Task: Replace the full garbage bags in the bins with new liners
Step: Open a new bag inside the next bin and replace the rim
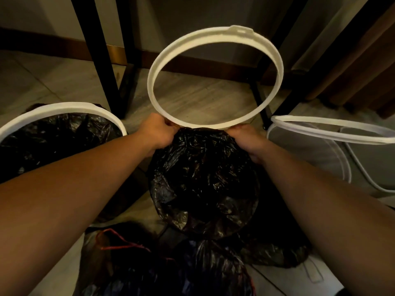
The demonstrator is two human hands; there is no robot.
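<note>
A white plastic ring (162, 54) is held tilted up above a bin lined with a black liner (203, 178) in the middle of the view. My left hand (158, 133) grips the ring's near left edge together with the liner's rim. My right hand (245, 139) grips the near right edge of the ring and liner. A second bin (64, 106) at the left has a white rim ring and a black liner inside. A tied full black garbage bag (171, 270) with a red drawstring lies on the floor at the bottom.
A white bin (320, 129) lies at the right with no dark liner. Black table legs (100, 56) stand behind the bins on the tiled floor. A brown curtain (363, 60) hangs at the far right.
</note>
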